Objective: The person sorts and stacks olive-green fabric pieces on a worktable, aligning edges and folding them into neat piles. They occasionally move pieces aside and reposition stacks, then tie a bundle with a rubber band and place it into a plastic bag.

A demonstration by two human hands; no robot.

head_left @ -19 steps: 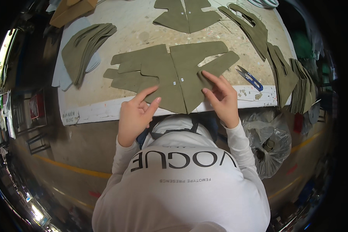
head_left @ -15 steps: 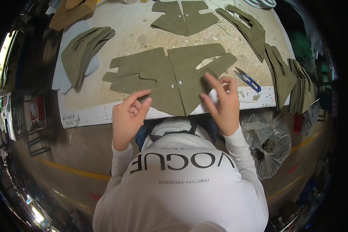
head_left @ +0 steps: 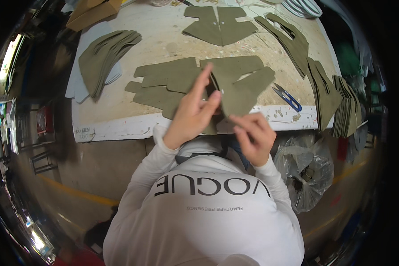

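Observation:
Two olive fabric pieces lie side by side at the table's near edge. The inner edge of the right fabric piece (head_left: 244, 93) is lifted and curved, with a dark gap beneath it. My left hand (head_left: 193, 111) is over the left fabric piece (head_left: 164, 73), partly covering it, its fingers stretched out beside the raised edge and its thumb apart. My right hand (head_left: 255, 136) is closed at the right piece's lower corner, with the fingertips on the fabric. Blue-handled thread snips (head_left: 289, 98) lie to the right of the pieces.
Stacked olive pieces (head_left: 106, 57) lie at the left over pale sheets. Another olive pair (head_left: 219, 26) lies at the far side. More pieces (head_left: 319, 88) hang over the right edge. A cardboard box (head_left: 93, 13) stands far left; a clear plastic bag (head_left: 303, 177) hangs below the table.
My left hand has moved right and forward to the seam between the pieces. My right hand has come down to the right piece's lower corner, and that piece's inner edge has risen.

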